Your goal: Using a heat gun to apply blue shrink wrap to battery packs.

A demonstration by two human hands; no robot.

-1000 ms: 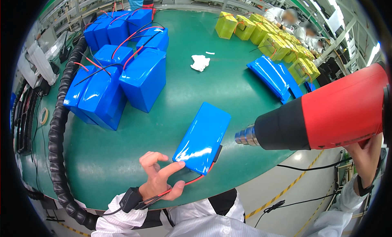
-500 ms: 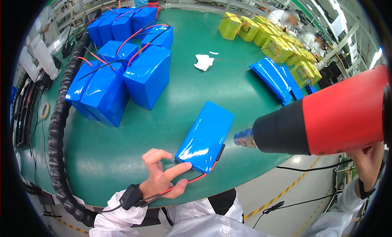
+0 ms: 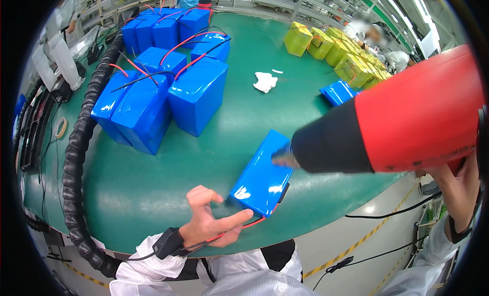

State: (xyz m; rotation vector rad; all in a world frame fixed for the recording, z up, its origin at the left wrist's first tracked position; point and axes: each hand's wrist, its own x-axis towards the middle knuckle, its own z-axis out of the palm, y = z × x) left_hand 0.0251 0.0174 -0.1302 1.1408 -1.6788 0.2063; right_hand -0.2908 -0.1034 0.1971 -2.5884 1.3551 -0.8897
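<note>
On the green table lies a shrink-wrapped blue battery pack (image 3: pixel 254 189), with red and black wires (image 3: pixel 254 222) leading from its near end toward me. My left hand (image 3: pixel 214 222) is at that end, fingers apart. Its index fingertip meets the near corner, and the wires pass under the hand. In my right hand (image 3: pixel 456 186), closed around its grip, is a red and black heat gun (image 3: pixel 397 123). The gun's metal nozzle (image 3: pixel 285 157) is above the pack and overlaps its far right part in view; the gap between them cannot be judged.
Several upright blue battery packs (image 3: pixel 198 97) stand at left beside a thick black corrugated hose (image 3: pixel 76 158). Yellow packs (image 3: pixel 351 69) fill the far right, near a co-worker. A blue wrapped piece (image 3: pixel 338 92) and white crumpled scrap (image 3: pixel 265 82) lie farther back.
The heat gun has moved left, its nozzle passing from beside the blue pack to above it. My left hand keeps its place at the pack's near end; the whole view has shifted slightly.
</note>
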